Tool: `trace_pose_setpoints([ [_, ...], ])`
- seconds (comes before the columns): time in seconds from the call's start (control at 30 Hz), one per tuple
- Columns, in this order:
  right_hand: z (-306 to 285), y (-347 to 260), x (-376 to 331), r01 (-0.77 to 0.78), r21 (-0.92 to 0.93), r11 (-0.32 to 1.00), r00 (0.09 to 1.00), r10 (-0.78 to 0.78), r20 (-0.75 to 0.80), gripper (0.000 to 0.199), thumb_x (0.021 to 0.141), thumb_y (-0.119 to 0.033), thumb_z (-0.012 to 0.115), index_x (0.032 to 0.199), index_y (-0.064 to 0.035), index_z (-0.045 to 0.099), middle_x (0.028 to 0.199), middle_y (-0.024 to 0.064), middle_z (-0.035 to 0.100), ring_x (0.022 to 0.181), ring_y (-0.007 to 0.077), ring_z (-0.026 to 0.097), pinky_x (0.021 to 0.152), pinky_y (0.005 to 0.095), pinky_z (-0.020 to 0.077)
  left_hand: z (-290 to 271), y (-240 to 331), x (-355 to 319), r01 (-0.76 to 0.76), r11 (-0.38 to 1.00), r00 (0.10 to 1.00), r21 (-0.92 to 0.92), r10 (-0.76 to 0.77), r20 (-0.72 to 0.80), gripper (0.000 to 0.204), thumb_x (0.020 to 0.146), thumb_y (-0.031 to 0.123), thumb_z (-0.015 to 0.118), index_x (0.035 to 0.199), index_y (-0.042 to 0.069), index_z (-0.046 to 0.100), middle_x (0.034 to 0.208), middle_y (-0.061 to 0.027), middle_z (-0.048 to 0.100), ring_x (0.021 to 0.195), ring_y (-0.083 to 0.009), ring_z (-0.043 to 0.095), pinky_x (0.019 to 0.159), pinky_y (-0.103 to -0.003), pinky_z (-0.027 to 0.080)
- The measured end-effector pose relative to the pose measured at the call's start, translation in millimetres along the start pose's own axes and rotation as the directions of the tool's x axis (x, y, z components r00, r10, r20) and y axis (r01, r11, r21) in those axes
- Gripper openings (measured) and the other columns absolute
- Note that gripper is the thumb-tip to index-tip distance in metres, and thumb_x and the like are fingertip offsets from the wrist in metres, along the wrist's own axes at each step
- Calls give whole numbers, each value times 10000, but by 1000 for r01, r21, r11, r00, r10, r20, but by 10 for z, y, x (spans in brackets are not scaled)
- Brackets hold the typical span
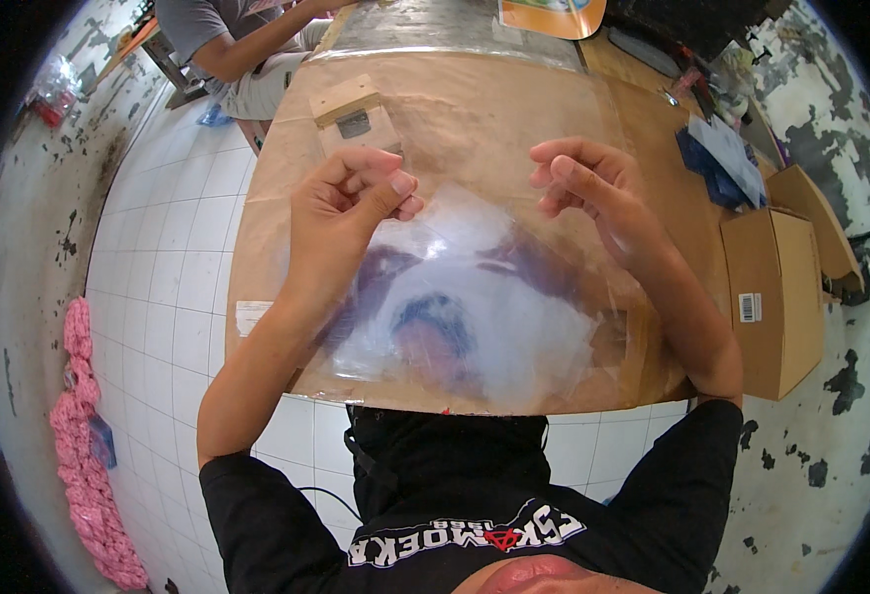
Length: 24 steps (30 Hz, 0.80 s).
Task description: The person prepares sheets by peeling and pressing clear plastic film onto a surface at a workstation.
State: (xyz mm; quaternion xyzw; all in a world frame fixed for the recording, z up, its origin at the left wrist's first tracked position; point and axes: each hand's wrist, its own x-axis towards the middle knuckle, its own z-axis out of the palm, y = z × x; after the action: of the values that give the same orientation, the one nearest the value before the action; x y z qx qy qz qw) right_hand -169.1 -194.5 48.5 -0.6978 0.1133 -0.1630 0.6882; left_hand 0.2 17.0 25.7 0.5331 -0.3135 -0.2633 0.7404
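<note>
Both of my hands are raised over the near half of the table. My left hand (351, 193) is closed, its thumb pressed against the curled fingers. To the right, and apart from it, my right hand (593, 188) is also closed, with bent fingers and the thumb near the index finger. Whatever either hand pinches is too thin or hidden to make out. Below and between them lies a glossy clear plastic sheet (514, 337) that mirrors light. A pale, see-through plastic piece (465, 213) shows its corner between the hands.
A small wooden block (356, 114) with a dark metal plate stands beyond my left hand on the brown-covered table (484, 99). An open cardboard box (776, 297) and dark blue packets (717, 163) are at the right. Another person (237, 49) sits far left.
</note>
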Motion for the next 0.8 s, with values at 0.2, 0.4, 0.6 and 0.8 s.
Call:
trace_pose_setpoints([
  [0.2, -53, 11, 26, 32, -154, 987, 992, -50, -115, 229, 900, -208, 658, 972, 10, 660, 784, 47, 646, 679, 93, 589, 639, 236, 486, 40, 4, -34, 25, 998, 1000, 59, -24, -8, 165, 880, 88, 670, 1004, -8, 620, 815, -77, 671, 711, -132, 654, 667, -251, 528],
  [0.4, -98, -15, 52, 101, -188, 977, 974, -136, -181, 187, 898, -157, 658, 949, 23, 668, 778, 51, 647, 687, 92, 589, 629, 229, 480, 52, 72, -30, 66, 993, 991, 95, -54, -119, 224, 925, 200, 627, 984, -16, 637, 794, -78, 656, 668, -128, 630, 643, -252, 516],
  [0.6, -239, -143, 65, 82, -231, 969, 949, -147, -279, 185, 894, -151, 661, 965, 21, 664, 794, 46, 645, 688, 93, 587, 633, 220, 478, -74, 35, 8, 62, 998, 989, 10, -61, -133, 388, 978, 354, 517, 875, -1, 635, 734, -64, 618, 598, -137, 592, 566, -255, 481],
  [0.8, -189, -129, 63, 77, -90, 993, 969, -95, -226, 174, 896, -143, 658, 963, 17, 657, 787, 43, 638, 693, 90, 581, 630, 218, 476, -18, 41, -20, 81, 997, 995, 18, -80, -68, 482, 975, 446, 472, 943, -8, 628, 811, -93, 634, 655, -154, 608, 612, -275, 503],
])
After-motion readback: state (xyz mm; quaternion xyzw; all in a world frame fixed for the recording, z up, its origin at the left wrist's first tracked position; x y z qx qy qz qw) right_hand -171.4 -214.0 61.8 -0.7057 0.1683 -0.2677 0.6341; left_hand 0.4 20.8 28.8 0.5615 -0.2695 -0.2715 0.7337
